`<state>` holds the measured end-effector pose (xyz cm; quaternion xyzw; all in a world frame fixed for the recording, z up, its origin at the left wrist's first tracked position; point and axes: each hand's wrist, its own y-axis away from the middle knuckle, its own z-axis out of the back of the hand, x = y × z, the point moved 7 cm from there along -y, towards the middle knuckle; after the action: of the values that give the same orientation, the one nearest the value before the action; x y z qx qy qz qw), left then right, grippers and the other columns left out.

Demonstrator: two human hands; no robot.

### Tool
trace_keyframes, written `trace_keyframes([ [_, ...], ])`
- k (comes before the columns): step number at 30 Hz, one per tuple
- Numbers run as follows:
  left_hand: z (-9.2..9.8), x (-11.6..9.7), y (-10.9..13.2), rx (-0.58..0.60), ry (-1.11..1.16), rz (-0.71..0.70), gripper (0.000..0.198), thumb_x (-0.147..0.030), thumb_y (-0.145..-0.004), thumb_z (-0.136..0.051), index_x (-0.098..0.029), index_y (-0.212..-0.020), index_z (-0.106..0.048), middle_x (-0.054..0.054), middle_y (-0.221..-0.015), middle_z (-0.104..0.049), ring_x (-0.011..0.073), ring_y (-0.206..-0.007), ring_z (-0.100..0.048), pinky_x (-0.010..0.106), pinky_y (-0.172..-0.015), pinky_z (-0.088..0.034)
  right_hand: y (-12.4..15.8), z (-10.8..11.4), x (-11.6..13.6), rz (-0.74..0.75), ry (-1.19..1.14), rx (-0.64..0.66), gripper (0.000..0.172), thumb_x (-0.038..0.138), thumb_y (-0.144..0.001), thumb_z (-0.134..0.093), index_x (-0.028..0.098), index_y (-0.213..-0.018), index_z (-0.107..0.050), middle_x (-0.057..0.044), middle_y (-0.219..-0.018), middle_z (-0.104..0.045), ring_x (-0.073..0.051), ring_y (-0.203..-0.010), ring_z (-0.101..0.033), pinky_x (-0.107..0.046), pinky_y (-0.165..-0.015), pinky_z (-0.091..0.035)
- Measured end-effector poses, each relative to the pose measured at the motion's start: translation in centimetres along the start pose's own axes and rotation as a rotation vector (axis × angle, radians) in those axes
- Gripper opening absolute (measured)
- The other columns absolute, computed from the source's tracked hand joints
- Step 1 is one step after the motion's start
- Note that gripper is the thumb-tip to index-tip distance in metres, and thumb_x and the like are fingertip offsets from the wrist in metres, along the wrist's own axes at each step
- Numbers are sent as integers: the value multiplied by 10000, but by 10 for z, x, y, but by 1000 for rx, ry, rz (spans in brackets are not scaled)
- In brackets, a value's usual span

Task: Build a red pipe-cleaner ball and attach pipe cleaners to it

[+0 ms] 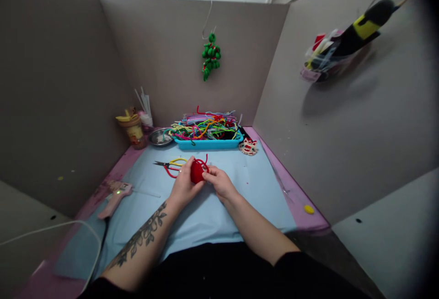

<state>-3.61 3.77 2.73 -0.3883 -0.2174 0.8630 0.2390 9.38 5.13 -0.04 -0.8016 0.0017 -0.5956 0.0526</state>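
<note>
My left hand [183, 185] and my right hand [219, 182] meet over the light blue mat [206, 212] and together hold a small red pipe-cleaner ball [196, 171]. The left fingers cup it from the left. The right fingers pinch its right side, where a loose red end curls upward. Both hands are closed on it. Just behind the left hand lie scissors [169, 165] with yellow and red handles.
A blue tray [207, 142] heaped with coloured pipe cleaners stands at the back, beside a metal dish [160, 137], a cup [133, 129] and a small red-and-white figure [248, 146]. A pink glue gun [115, 194] lies left. A green ornament [210, 56] hangs above. Grey partition walls enclose the desk.
</note>
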Motion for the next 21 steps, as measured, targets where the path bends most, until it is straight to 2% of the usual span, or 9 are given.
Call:
trace_keyframes([
  [6,-1,-2,0,4,42,-9,815,-256,-751,-662,-205,-1449,-244,169,-1438,-404,294,-1327,-402,489,-1094,-332,1,2,1,9,7,-10,279,428,-554,-804,185,-591,-672,-50,-1031,-626,-233,-987,-554,-364,-947,-396],
  [10,2,0,-1,-17,85,16,815,-307,-752,-685,-220,-1442,-261,160,-1433,-412,289,-1335,-397,489,-1100,-323,1,0,2,9,12,28,307,470,-609,-768,177,-605,-679,-66,-1051,-634,-242,-1024,-550,-371,-956,-388],
  [13,2,4,-2,-12,142,59,830,-348,-729,-716,-231,-1430,-288,154,-1430,-414,293,-1338,-390,491,-1108,-306,0,1,2,18,42,9,300,454,-623,-758,175,-578,-659,-68,-1030,-637,-239,-1044,-547,-371,-968,-376],
  [15,0,9,-3,6,241,109,858,-364,-709,-737,-238,-1429,-287,159,-1450,-381,299,-1356,-362,490,-1099,-318,0,4,3,39,62,-24,274,433,-620,-758,178,-590,-661,-65,-1017,-635,-237,-1055,-543,-372,-980,-367],
  [18,-4,19,-4,7,510,248,889,-390,-693,-749,-266,-1429,-267,160,-1508,-277,310,-1390,-301,465,-1042,-395,-1,9,7,89,66,-64,239,419,-652,-731,185,-666,-682,-68,-1069,-608,-235,-1041,-549,-375,-961,-385],
  [21,-10,24,-6,26,807,374,837,-417,-707,-732,-282,-1409,-296,155,-1492,-315,308,-1318,-413,430,-964,-463,2,11,16,179,180,-103,188,382,-678,-717,200,-711,-686,-67,-1127,-560,-222,-1023,-551,-363,-926,-413],
])
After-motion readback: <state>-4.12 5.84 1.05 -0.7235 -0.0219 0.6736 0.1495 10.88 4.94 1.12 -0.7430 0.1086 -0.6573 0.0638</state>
